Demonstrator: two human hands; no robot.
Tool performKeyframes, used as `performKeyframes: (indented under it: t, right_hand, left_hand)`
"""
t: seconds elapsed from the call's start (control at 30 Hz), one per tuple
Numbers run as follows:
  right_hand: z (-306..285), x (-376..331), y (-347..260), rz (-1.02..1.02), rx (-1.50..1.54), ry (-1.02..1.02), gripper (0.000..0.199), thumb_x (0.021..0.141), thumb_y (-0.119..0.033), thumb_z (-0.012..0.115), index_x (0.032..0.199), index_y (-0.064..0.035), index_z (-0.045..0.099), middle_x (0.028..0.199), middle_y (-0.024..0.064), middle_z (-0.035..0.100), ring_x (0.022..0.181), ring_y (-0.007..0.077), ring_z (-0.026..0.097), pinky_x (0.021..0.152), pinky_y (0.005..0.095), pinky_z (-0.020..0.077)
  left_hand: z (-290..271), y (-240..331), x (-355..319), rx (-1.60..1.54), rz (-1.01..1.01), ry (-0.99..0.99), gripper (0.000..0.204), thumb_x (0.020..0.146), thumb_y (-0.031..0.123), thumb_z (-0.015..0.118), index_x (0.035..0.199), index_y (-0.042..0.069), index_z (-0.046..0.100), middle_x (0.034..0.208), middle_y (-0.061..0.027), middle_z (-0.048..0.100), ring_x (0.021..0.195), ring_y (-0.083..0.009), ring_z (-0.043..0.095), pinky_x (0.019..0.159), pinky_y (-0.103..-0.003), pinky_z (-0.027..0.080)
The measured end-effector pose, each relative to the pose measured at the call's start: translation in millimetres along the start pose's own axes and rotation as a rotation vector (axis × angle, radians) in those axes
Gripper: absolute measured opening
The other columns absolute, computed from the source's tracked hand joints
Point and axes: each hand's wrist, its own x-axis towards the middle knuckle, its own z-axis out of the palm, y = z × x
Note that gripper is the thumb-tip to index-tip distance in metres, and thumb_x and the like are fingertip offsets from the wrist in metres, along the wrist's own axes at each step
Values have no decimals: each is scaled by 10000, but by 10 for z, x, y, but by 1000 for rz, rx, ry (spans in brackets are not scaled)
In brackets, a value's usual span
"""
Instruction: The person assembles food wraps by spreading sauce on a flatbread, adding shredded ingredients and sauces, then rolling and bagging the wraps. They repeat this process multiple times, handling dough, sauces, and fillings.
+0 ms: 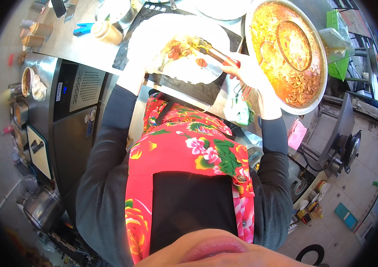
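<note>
Tongs (211,52) reach over a white bowl (184,49) on the far counter, which holds a little red and yellow food. Right of it, a wide metal pan (287,53) brims with orange-red stew. The right hand (247,71) is closed around the tongs' red-tipped handles. The left hand (132,75) grips the bowl's near-left rim.

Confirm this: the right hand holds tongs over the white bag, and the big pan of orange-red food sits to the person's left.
Wrong on the side. In the head view the big pan sits to the person's right, not left. The rest holds: the right hand holds the tongs over the white bag.
</note>
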Motion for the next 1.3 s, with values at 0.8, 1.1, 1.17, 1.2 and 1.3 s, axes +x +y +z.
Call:
performKeyframes:
  t: [0.8,1.1,1.17,1.2,1.3]
  right_hand:
    - [-675,1870,-49,-215,-777,670,378,815,-275,683,1086,-14,647,940,204,649,877,353,637,777,429,505]
    - [-363,1289,-512,-408,-907,563,264,806,-178,669,1023,-29,653,871,167,630,831,332,614,736,430,492]
    - [61,1013,-537,-474,-867,501,241,804,-157,666,1009,-32,654,855,158,626,821,328,608,727,430,489]
    - [305,895,-526,-518,-810,461,229,803,-146,665,1002,-34,655,847,154,624,816,326,606,722,430,487]
    - [1192,553,-554,-656,-496,324,243,848,-98,642,1086,-54,666,849,161,641,805,359,627,741,428,504]
  left_hand:
    - [-343,404,-640,-975,-522,213,343,995,241,553,1241,7,596,1180,-129,647,1054,-221,618,928,-317,489]
    - [-850,210,-2088,-1344,-939,334,524,1040,419,407,1222,-34,597,1036,-155,696,895,-238,707,738,-323,564]
    - [-931,131,-2343,-1414,-1124,545,531,1038,431,407,1226,-35,581,1060,-163,679,911,-258,688,720,-312,559]
    - [-969,65,-2449,-1562,-1029,543,518,1038,420,417,1238,-32,572,1081,-162,667,929,-256,677,719,-306,562]
    - [-1054,-212,-2757,-1854,-841,577,477,1034,385,450,1267,-18,557,1133,-154,644,962,-245,657,726,-298,571]
